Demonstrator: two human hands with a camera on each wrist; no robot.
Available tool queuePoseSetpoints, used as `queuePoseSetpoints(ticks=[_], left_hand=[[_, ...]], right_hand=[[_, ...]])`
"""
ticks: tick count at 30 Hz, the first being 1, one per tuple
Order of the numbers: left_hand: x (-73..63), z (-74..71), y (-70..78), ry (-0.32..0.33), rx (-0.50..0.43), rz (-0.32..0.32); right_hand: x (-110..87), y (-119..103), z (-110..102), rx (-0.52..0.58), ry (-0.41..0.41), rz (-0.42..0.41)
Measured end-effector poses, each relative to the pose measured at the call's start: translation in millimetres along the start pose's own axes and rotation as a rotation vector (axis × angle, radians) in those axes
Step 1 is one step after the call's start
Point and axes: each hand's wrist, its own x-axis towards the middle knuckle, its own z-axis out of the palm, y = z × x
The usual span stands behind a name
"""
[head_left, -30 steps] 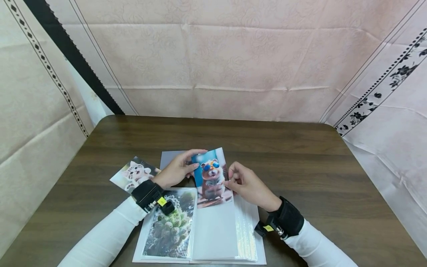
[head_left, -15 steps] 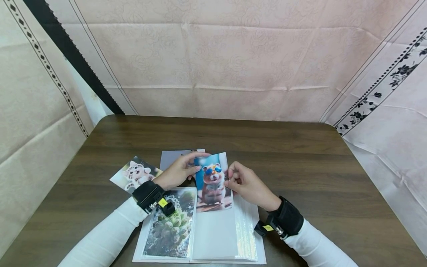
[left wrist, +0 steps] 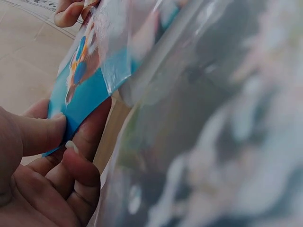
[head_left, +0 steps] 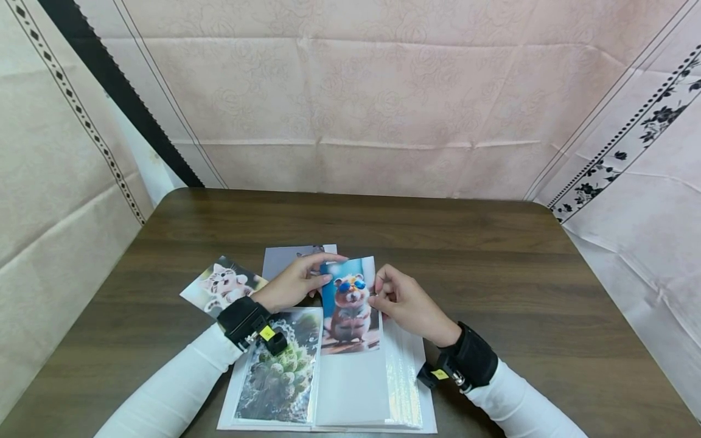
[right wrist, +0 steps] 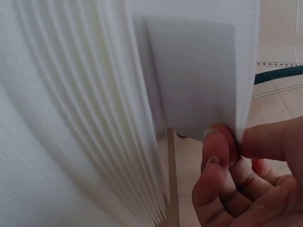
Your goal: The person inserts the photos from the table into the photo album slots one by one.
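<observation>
A photo album [head_left: 350, 389] lies spread on the table, a picture of a frosted succulent [head_left: 285, 365] on its left page. Over the top of the right page stands a photo of a hamster in sunglasses [head_left: 350, 304], its lower part inside the clear plastic pocket [left wrist: 118, 61]. My left hand [head_left: 298, 280] pinches the photo's upper left edge between thumb and fingers. At the pocket's right edge, my right hand [head_left: 405, 304] pinches the album page [right wrist: 246, 94] between thumb and fingertips. In the right wrist view the photo's pale back [right wrist: 199, 71] shows through the page.
A photo of a white kitten [head_left: 221, 283] lies left of the album, partly behind the left wrist. Another photo with a grey-lilac ground [head_left: 279, 258] lies beyond the left hand. The brown table [head_left: 465, 243] ends at a hanging pale cloth [head_left: 383, 109].
The hamster photo has slid down toward me, deeper into the pocket. My left hand has moved slightly down and right with it. My right hand stays at the page edge.
</observation>
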Motion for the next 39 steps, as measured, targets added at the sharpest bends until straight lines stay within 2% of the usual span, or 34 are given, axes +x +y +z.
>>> queuePoseSetpoints(ticks=[5,13,21,39], left_hand=[[-0.3,0.6,0.4,0.011,0.04,0.01],[-1.7,0.4,0.8,0.009,0.05,-0.011],[-1.3,1.0,1.0,-0.024,0.04,-0.002],[-3.2,2.0,0.6,-0.075,0.081,0.027]], right_hand=[[-0.1,0.6,0.0,-0.001,-0.002,-0.007],[0.0,-0.9,0.4,-0.004,0.005,-0.008],[-0.1,0.3,0.1,0.0,0.001,-0.006],[-0.8,1.1,0.7,0.004,0.002,-0.004]])
